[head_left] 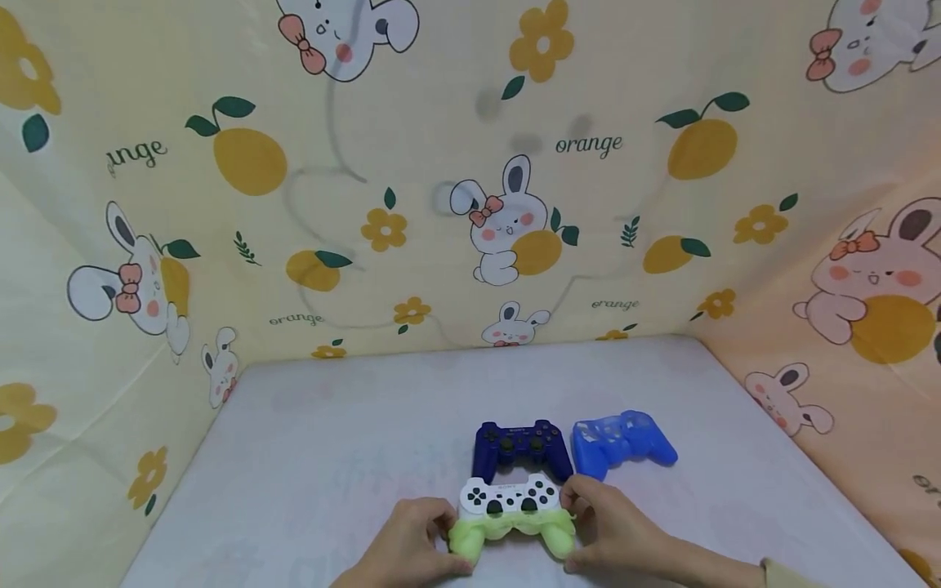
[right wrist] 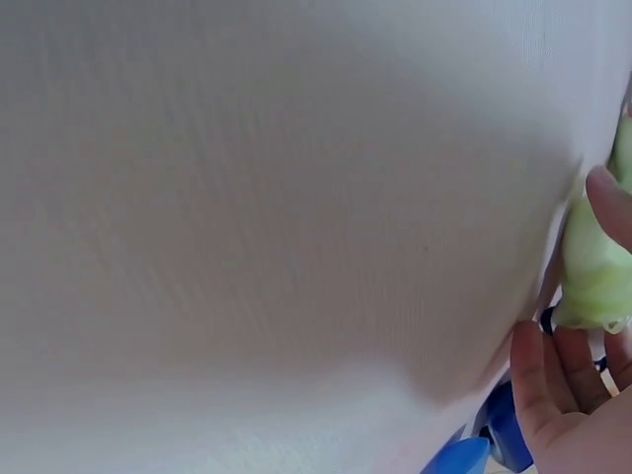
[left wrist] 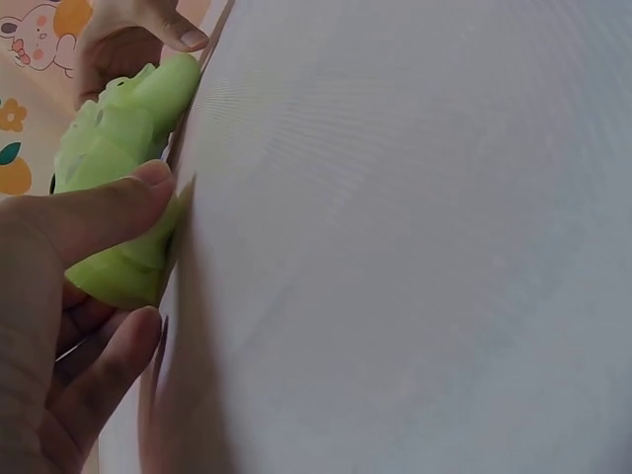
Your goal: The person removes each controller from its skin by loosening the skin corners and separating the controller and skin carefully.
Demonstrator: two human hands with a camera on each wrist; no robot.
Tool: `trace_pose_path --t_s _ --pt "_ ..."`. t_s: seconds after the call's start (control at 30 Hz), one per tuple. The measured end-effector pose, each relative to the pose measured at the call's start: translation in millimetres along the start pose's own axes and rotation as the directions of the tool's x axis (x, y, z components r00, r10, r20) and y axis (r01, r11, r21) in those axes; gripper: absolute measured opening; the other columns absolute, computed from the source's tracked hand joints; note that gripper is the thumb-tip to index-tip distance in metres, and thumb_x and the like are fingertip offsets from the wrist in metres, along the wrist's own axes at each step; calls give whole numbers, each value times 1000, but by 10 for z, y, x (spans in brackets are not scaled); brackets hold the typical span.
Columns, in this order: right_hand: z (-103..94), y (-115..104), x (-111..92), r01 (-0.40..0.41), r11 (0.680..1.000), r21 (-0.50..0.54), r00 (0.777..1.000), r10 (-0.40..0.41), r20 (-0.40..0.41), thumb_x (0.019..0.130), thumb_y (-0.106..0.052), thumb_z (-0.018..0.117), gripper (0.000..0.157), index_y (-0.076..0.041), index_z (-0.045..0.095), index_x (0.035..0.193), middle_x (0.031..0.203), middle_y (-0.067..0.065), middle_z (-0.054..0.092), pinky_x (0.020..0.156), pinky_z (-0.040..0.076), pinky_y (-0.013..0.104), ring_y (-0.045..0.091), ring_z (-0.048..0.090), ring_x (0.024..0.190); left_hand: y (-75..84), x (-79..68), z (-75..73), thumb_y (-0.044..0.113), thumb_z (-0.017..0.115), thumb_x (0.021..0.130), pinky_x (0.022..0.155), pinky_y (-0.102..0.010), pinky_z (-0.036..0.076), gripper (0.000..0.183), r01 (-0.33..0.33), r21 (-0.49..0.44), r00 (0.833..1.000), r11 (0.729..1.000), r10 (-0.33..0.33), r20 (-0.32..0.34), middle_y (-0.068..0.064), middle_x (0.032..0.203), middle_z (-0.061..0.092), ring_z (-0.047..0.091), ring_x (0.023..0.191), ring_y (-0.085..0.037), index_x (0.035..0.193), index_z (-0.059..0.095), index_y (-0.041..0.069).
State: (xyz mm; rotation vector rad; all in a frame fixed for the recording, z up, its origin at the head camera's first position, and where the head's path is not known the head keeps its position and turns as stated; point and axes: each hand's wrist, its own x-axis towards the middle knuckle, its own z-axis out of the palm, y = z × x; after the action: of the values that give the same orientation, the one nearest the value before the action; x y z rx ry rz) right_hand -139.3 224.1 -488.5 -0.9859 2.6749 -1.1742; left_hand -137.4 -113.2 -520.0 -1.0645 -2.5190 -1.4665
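Observation:
A white game controller [head_left: 509, 495] lies near the front of the table, its buttons and sticks facing up. A lime-green silicone cover [head_left: 472, 534] wraps its two handles and lower edge, leaving the upper part bare. My left hand [head_left: 412, 535] holds the left handle, thumb at its lower end and fingers at the side. On the other side, my right hand [head_left: 613, 527] grips the right handle between thumb and fingers. In the left wrist view, the left thumb presses on the green cover [left wrist: 118, 143]. The right wrist view shows part of the cover [right wrist: 592, 267] between thumb and fingers.
Just behind the white controller sits a dark blue controller [head_left: 524, 445]. To its right lies a bright blue silicone cover [head_left: 623, 441], close to my right hand. The white table [head_left: 353, 433] is enclosed by printed cloth walls [head_left: 412, 269] at the back and sides.

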Motion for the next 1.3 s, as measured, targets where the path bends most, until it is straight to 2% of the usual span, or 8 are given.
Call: trace_pose_path --t_s 0.1,0.23,0.33,0.5,0.73,0.93,1.13,1.3 --pt "6 5 24 41 999 -12 999 -41 -9 60 -26 94 61 -19 51 102 97 -12 56 75 52 31 9 59 88 -1 -13 1 28 91 70 56 -19 50 32 -5 -11 1000 1000 5 -2 14 80 62 58 65 -2 88 65 19" --pt "43 11 18 11 1000 -20 999 -11 -33 59 -31 94 62 -23 51 102 98 -14 57 76 51 32 8 59 89 17 -34 8 23 90 72 58 -20 53 33 -5 -35 1000 999 4 -15 11 82 61 60 67 -2 91 64 15" --pt "68 30 13 19 1000 -24 997 -20 -71 60 -32 94 61 -24 52 103 99 -15 59 79 51 33 9 59 90 36 -44 12 21 89 73 61 -22 54 33 -5 -37 1000 999 4 -30 10 82 61 61 70 -3 93 64 14" --pt "68 65 31 60 998 0 989 -60 -132 61 -24 94 60 -20 55 106 102 -11 61 79 54 34 11 61 93 64 -40 18 18 88 74 61 -24 55 33 2 -68 1000 998 -4 -30 8 83 61 62 70 -4 94 62 12" --pt "68 92 40 61 997 48 989 -54 -136 62 -23 94 57 -18 57 105 101 -9 62 79 55 34 12 61 94 63 -59 24 16 88 74 61 -24 56 38 24 -108 1000 994 -26 -16 6 84 62 62 69 -3 99 60 10" --pt "83 89 11 49 995 82 990 -38 -137 60 -27 94 53 -19 59 100 96 -10 62 80 54 33 12 62 91 55 -64 39 13 88 74 63 -25 56 36 -24 -117 999 993 21 -23 5 85 62 63 73 -4 99 62 8" --pt "91 89 6 53 993 101 993 -41 -114 57 -27 94 53 -19 57 95 94 -9 62 77 54 32 11 63 86 38 -60 47 13 88 73 62 -24 55 35 -76 -66 997 995 75 -20 6 85 60 61 74 -3 96 62 10" --pt "73 93 42 67 996 56 993 -61 -99 56 -29 94 52 -21 57 91 89 -12 61 73 54 30 8 61 82 26 -56 44 17 89 73 61 -18 51 34 -122 30 992 992 123 -28 10 82 58 57 71 -2 93 63 11"
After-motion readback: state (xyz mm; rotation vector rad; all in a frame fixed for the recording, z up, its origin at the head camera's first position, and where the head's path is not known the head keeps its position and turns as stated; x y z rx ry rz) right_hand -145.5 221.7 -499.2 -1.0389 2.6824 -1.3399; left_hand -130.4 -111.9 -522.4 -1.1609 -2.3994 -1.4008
